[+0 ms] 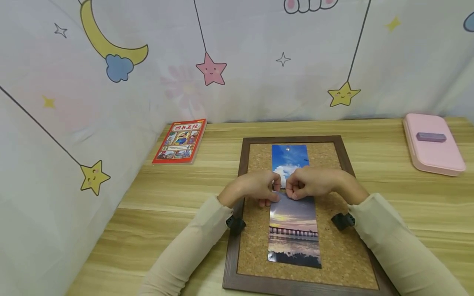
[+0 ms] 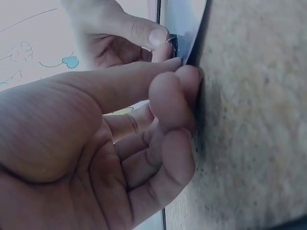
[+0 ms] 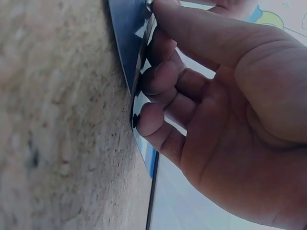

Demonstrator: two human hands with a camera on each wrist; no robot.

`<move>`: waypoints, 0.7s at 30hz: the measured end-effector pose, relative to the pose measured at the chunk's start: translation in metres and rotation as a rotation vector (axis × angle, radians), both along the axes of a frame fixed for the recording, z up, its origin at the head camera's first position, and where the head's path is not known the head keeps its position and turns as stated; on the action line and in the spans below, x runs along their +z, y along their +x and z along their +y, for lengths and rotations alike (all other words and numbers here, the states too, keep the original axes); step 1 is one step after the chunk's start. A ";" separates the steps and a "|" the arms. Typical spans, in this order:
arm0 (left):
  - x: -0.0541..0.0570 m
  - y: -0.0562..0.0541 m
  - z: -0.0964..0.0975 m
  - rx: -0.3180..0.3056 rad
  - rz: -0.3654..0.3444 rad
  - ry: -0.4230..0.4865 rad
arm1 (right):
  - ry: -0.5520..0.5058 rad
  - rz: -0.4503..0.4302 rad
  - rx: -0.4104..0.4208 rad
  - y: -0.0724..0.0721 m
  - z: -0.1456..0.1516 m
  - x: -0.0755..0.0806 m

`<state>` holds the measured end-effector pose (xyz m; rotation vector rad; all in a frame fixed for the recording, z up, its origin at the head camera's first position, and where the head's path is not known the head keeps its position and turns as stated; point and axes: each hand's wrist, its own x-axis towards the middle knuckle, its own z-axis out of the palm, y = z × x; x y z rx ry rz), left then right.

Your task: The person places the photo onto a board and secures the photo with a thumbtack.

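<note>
A sunset pier photo point(image 1: 294, 230) lies on a wood-framed cork board point(image 1: 344, 246), just below a blue-sky photo point(image 1: 290, 156) whose top has a small clear push pin point(image 1: 287, 149). My left hand point(image 1: 261, 187) pinches the sunset photo near its upper left corner, thumb on top and fingers curled at the edge. Beside it, my right hand point(image 1: 314, 183) bends over the top edge of that photo, its thumb and forefinger pinching a small shiny push pin point(image 3: 149, 5), mostly hidden by the fingertips. The right hand's other fingers rest along the photos.
A red illustrated book point(image 1: 180, 142) lies at the back left of the wooden table point(image 1: 207, 181). At the back right is a pink case point(image 1: 433, 152) with a purplish bar on it. A printed curtain point(image 1: 252, 98) hangs behind the table.
</note>
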<state>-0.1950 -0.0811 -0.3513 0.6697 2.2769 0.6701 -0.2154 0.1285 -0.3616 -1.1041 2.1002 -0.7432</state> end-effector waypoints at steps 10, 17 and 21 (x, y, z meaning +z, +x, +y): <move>0.000 0.000 0.000 -0.003 0.025 -0.038 | -0.004 -0.003 -0.014 0.001 -0.001 0.001; 0.001 0.002 0.001 0.017 0.010 -0.042 | 0.009 -0.011 -0.013 0.001 0.001 0.000; 0.000 0.002 0.001 0.024 0.023 -0.054 | 0.002 -0.016 -0.001 -0.001 0.002 -0.001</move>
